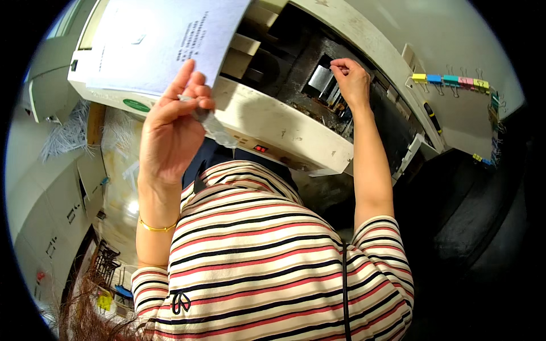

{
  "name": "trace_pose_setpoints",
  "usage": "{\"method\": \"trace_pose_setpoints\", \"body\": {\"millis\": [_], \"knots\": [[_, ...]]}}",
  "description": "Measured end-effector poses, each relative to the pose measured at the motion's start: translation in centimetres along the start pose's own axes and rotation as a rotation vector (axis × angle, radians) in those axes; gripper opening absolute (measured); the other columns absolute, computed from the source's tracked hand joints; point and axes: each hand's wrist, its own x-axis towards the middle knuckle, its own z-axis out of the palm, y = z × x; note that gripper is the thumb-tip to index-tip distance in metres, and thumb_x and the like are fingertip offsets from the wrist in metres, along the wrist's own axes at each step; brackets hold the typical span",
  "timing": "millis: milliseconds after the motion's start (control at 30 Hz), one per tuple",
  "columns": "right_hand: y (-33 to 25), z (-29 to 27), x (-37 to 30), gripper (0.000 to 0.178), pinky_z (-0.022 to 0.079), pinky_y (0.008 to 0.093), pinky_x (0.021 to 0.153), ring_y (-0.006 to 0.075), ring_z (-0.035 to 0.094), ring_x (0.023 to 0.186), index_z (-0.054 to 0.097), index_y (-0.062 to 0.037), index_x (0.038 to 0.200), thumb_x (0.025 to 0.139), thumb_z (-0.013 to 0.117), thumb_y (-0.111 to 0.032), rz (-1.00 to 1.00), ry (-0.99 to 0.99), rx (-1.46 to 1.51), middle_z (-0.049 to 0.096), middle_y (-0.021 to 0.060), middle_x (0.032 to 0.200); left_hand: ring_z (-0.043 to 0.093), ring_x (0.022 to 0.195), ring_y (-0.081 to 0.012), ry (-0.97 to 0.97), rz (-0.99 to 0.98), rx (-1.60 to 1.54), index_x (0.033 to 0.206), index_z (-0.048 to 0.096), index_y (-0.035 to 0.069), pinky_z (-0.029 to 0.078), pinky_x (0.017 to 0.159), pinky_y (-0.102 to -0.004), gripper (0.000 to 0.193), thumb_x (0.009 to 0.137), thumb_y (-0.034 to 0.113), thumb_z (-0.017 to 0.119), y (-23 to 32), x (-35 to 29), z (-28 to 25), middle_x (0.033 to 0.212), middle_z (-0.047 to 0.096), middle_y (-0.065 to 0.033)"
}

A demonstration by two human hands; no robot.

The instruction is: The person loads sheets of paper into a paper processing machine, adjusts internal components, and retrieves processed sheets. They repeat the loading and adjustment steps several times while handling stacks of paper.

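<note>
My left hand (pixel 175 122) is raised in front of the machine, its fingers curled round a crumpled clear plastic bag (pixel 219 129). Something dark shows at the bag's upper end, too small to name. My right hand (pixel 351 81) reaches into the opened cream machine (pixel 273 116). Its thumb and fingers are pinched together above a shiny metal block (pixel 322 78); whatever they hold, if anything, is too small to make out. Around the block the machine's inside is dark and grimy. White printed sheets (pixel 156 40) lie on the machine's left part, behind my left hand.
Colourful binder clips (pixel 449 80) line the edge of a board at the right, beside a black-and-yellow tool (pixel 433 117). A red switch (pixel 260 149) sits on the machine's front. Shredded paper (pixel 71 133) is heaped at the left, near pale cabinets (pixel 54 210).
</note>
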Motion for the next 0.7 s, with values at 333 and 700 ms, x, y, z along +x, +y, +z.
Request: {"method": "trace_pose_setpoints", "body": {"millis": [333,700], "knots": [[-0.9,1.0,-0.7,0.014,0.052,0.0348,0.071,0.0292,0.067,0.079,0.069,-0.0070,0.092,0.083,0.058,-0.007,-0.073,0.122,-0.108,0.067,0.0167,0.089,0.045,0.125,-0.0322,0.035,-0.046,0.210,0.139,0.028,-0.005,0.040,0.105,-0.0400,0.056,0.087,-0.009,0.049,1.5,-1.3,1.1,0.128,0.048,-0.0214],[-12.3,-1.7,-7.9,0.020,0.048,0.0240,0.067,0.0088,0.058,0.072,0.065,-0.0012,0.100,0.093,0.056,-0.018,-0.025,-0.100,0.577,0.066,0.0034,0.084,0.055,0.114,-0.0253,0.018,-0.118,0.144,0.137,0.034,0.001,0.048,0.099,-0.0336,0.058,0.086,-0.003,0.060,-1.3,0.4,0.5,0.128,0.052,-0.0179]]}}
